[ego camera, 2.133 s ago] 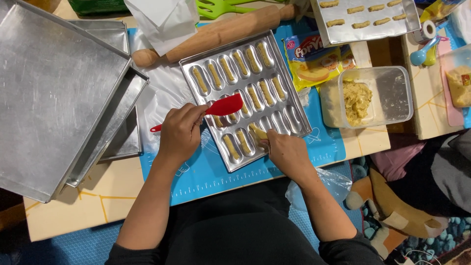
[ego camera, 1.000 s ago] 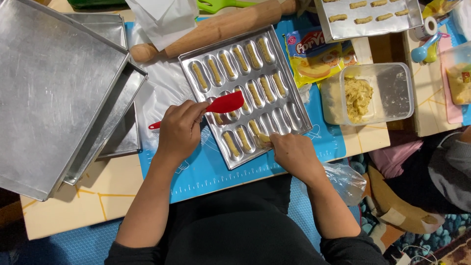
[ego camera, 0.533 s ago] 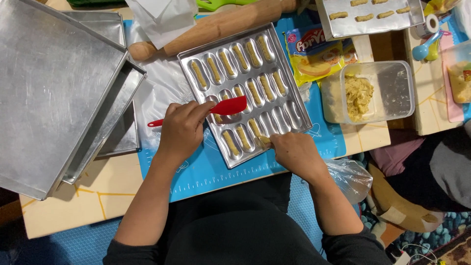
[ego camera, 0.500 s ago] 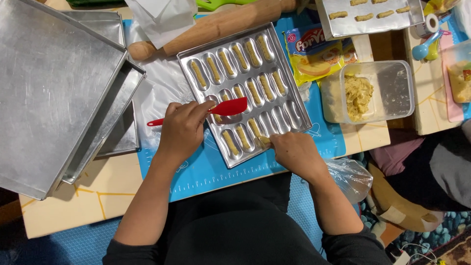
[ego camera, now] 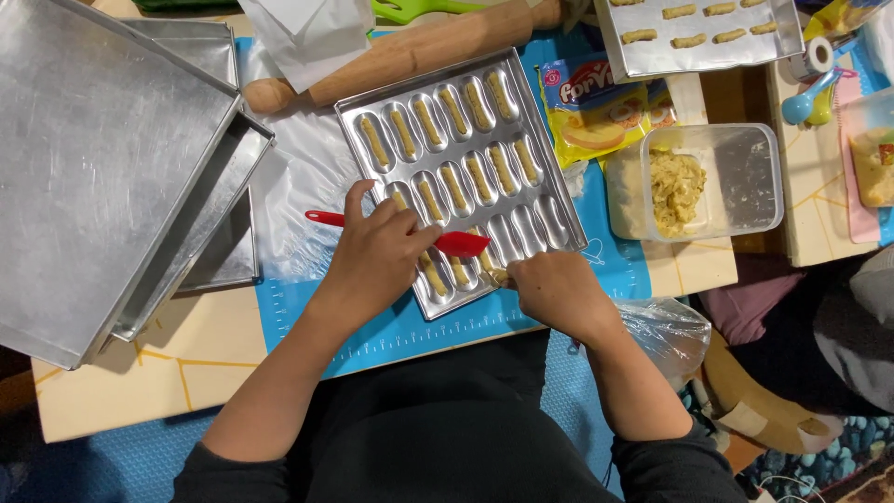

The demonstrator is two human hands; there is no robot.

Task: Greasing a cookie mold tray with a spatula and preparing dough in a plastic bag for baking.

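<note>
Progress, left to right: left hand (ego camera: 377, 256) grips red spatula (ego camera: 447, 242) over mould tray (ego camera: 461, 177) at frame centre. Most cavities hold dough; several lower-right ones sit empty. Right hand (ego camera: 554, 293) fingers pinch dough at tray's lower edge.

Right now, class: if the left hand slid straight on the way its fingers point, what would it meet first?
Probably the red spatula it already holds, then the moulded baking tray and its dough-filled hollows; depth is unclear.
</note>
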